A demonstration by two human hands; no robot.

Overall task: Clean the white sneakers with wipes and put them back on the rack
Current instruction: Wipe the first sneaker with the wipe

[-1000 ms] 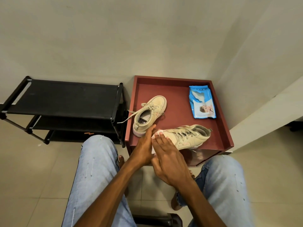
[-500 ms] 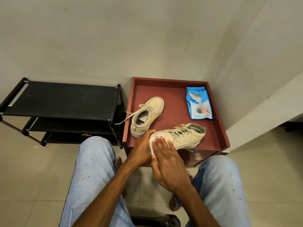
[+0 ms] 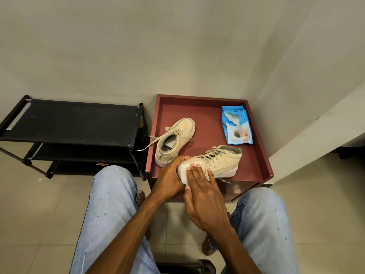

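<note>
Two off-white lace-up sneakers lie on a dark red tray-top table (image 3: 263, 155). The near sneaker (image 3: 223, 161) lies along the front edge with its toe pointing left. My left hand (image 3: 169, 178) grips that toe from the left. My right hand (image 3: 205, 198) presses a white wipe (image 3: 183, 171) against the toe and side with straight fingers. The far sneaker (image 3: 175, 141) lies untouched behind them, its lace hanging over the table's left rim. A black shoe rack (image 3: 75, 123) stands to the left with a bare top shelf.
A blue pack of wipes (image 3: 236, 125) lies at the table's back right. The table stands in a wall corner, and a white ledge runs at the right. My knees in light jeans flank the table's front above a tiled floor.
My right hand has slid the wipe over the near sneaker's toe, and more of the wipe now shows under my fingers. My left hand keeps its grip on the toe.
</note>
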